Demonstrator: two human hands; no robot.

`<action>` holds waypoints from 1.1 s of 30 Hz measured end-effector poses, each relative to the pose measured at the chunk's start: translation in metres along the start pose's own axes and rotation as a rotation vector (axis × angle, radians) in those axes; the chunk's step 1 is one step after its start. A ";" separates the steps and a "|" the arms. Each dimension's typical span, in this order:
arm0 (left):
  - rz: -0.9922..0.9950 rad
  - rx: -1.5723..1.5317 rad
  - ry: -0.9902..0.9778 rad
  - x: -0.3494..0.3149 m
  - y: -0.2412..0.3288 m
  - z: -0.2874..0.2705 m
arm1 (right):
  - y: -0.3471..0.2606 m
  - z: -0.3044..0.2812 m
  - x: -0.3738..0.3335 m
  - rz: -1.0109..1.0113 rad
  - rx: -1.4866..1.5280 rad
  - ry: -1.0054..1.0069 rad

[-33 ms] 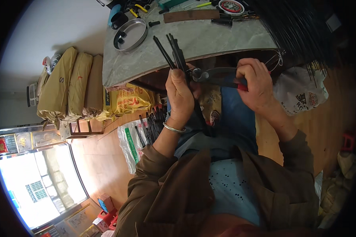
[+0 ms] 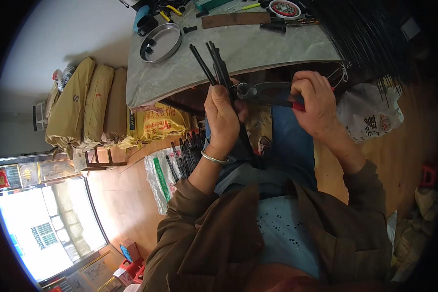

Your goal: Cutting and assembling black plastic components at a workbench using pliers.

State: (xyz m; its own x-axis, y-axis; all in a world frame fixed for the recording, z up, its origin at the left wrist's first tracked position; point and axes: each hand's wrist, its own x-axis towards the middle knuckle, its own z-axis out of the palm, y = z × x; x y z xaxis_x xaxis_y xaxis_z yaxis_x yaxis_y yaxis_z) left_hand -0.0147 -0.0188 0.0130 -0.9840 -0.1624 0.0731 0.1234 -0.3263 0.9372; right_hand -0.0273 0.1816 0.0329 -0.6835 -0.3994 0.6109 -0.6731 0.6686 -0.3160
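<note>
In front of my lap, my left hand point(image 2: 221, 117) is closed round several slim black rods point(image 2: 220, 68), thumb on top. Their upper ends fan apart above the fist, toward the table, and their lower ends run down to my lap. My right hand point(image 2: 317, 103) grips pliers point(image 2: 245, 90) with red on the handles, the fingers wrapped round them. The handles stand apart. The pliers' head lies against or right beside the rods, just right of my left fist; what is between the jaws is too small to make out.
A grey stone-patterned table point(image 2: 180, 80) lies ahead, bearing a round metal tray point(image 2: 161, 43), a brown strip point(image 2: 236, 20) and a round tin point(image 2: 284, 9). Long black rods point(image 2: 365, 39) overhang its right end. Tan sacks point(image 2: 75, 107) stand left; a white bag point(image 2: 370, 112) sits right.
</note>
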 end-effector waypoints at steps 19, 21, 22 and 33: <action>-0.005 0.061 -0.063 0.003 0.002 -0.008 | -0.003 -0.021 0.007 0.111 0.254 -0.390; 0.007 0.079 -0.088 0.003 0.002 -0.010 | -0.003 -0.029 0.007 0.392 0.540 -0.611; 0.018 0.104 -0.095 0.002 0.002 -0.009 | -0.007 -0.037 0.011 0.684 0.828 -0.819; -0.004 0.009 -0.112 -0.003 0.003 -0.012 | -0.018 -0.047 0.002 0.925 1.006 -0.902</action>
State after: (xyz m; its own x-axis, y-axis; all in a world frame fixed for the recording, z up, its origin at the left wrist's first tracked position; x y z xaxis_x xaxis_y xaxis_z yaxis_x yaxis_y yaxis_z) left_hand -0.0101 -0.0300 0.0114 -0.9927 -0.0561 0.1067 0.1190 -0.3186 0.9404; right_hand -0.0035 0.1986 0.0740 -0.6252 -0.5758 -0.5269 0.3802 0.3649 -0.8499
